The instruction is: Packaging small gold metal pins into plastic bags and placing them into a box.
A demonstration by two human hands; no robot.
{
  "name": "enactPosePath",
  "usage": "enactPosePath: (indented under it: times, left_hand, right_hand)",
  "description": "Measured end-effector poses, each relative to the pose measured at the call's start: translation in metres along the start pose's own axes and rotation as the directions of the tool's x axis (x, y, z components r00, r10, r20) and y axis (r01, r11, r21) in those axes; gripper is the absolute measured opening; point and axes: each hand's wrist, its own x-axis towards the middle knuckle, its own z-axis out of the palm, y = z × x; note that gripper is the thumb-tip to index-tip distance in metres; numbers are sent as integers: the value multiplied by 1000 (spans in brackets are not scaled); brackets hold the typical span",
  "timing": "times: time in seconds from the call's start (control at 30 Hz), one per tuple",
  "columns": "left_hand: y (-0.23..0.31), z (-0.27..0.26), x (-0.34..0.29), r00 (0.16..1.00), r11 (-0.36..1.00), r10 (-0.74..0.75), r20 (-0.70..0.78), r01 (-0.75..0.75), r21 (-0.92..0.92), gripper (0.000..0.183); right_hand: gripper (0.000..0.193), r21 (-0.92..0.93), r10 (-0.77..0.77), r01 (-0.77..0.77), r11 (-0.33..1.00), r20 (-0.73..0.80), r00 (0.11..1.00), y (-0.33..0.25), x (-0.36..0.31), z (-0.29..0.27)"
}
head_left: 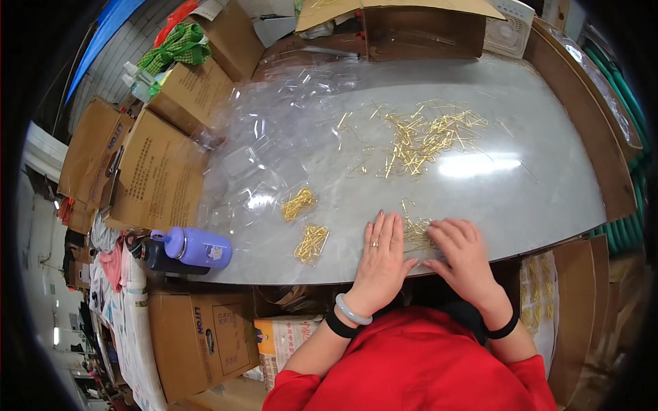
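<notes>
My left hand [381, 259] lies flat at the table's front edge, fingers stretched out and close together, with nothing in its grasp. Just right of it is a small group of thin gold wire hooks [415, 231]. My right hand [462, 255] rests its slightly bent, spread fingertips at the right side of these hooks; its fingers are a little blurred. A large loose heap of gold hooks [418, 140] lies farther back. To the left of my hands are two compact bunches, a far gold bunch [297, 204] and a near gold bunch [312, 244], the near one seemingly in clear plastic.
Clear plastic packages [264, 144] cover the table's left part. A purple bottle [205, 248] stands at the front left beside a dark one. Cardboard boxes [161, 171] line the left side; an open carton [425, 34] and a white fan [508, 31] stand behind.
</notes>
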Motion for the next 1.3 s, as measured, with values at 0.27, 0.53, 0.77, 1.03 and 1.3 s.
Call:
enactPosePath:
  times: [0.27, 0.53, 0.77, 1.03, 1.3]
  left_hand:
    - [2, 2, 1, 999, 998, 47, -17, -48, -29, 75]
    - [4, 2, -1, 993, 996, 89, -74, -89, 11, 61]
    - [4, 4, -2, 993, 998, 68, -101, -68, 10, 59]
    - [4, 3, -1, 993, 998, 68, -93, -67, 8, 56]
    - [7, 5, -2, 994, 999, 30, -107, -27, 25, 55]
  right_hand:
    - [31, 218, 11, -20, 976, 43, 999, -2, 13, 23]
    - [35, -115, 33, -26, 993, 56, 998, 8, 37, 20]
    - [34, 25, 68, -71, 997, 111, 992, 2, 27, 13]
    - [35, 130, 165, -171, 977, 54, 985, 5, 14, 12]
    - [34, -224, 153, -141, 964, 36, 988, -1, 19, 17]
